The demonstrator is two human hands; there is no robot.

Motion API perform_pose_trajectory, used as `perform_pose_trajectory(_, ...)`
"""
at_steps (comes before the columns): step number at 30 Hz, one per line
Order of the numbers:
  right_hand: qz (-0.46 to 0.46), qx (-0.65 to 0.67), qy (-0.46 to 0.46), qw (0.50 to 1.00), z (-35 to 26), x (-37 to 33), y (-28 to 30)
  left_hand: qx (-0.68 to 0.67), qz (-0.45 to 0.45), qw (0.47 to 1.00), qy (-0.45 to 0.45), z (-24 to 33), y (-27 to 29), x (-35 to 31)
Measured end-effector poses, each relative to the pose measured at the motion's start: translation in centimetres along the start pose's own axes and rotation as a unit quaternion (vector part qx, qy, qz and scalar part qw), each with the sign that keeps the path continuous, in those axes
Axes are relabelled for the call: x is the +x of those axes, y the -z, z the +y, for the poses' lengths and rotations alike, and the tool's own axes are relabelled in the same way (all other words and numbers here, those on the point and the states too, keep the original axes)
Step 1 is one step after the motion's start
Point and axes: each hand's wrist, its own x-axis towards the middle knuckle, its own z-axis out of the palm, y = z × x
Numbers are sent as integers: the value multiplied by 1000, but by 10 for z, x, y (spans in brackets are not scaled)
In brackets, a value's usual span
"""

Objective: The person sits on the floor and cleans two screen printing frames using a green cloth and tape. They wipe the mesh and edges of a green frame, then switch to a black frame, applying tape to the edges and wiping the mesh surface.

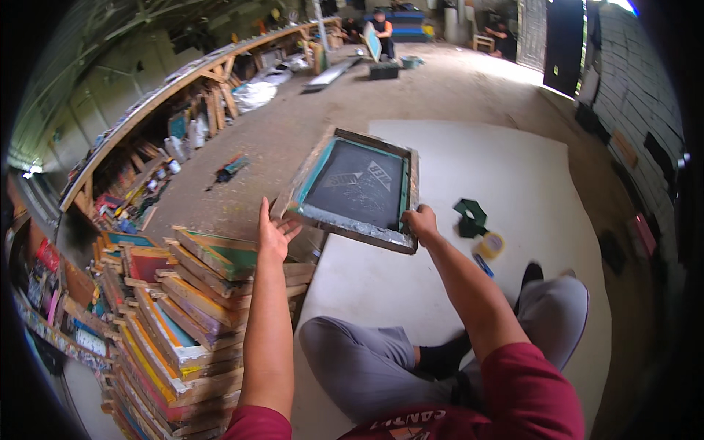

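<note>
Holding a screen-printing frame [357, 189] up above the white floor sheet [513, 191] in the head view: weathered wooden rim, teal edge tape, dark mesh with a pale stencil. Right hand [421, 224] is clamped on the near right corner. Left hand [273, 235] is spread open, just off the near left corner. Frame tilts toward the person, long axis running away from them. Stack of frames [183, 323] sits lower left.

We have one view only, a wide fisheye worn on the head, looking steeply down and forward, close over the lap. Forearms enter from six o'clock; the workshop floor [308, 139] runs off toward twelve, edges bending at the rim.
</note>
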Motion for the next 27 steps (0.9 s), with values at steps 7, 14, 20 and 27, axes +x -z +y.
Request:
perform_pose_trajectory(7,10,-161,75,984,86,1,61,155,7,983,95,-149,41,-18)
perform_pose_trajectory(14,-63,-231,38,970,167,1,94,221,-63,945,232,-262,80,-26)
perform_pose_trajectory(20,-72,-268,44,960,233,7,112,282,-42,912,295,-314,54,-26)
perform_pose_trajectory(27,-78,-282,24,956,270,-2,107,540,-47,828,145,-344,63,-27)
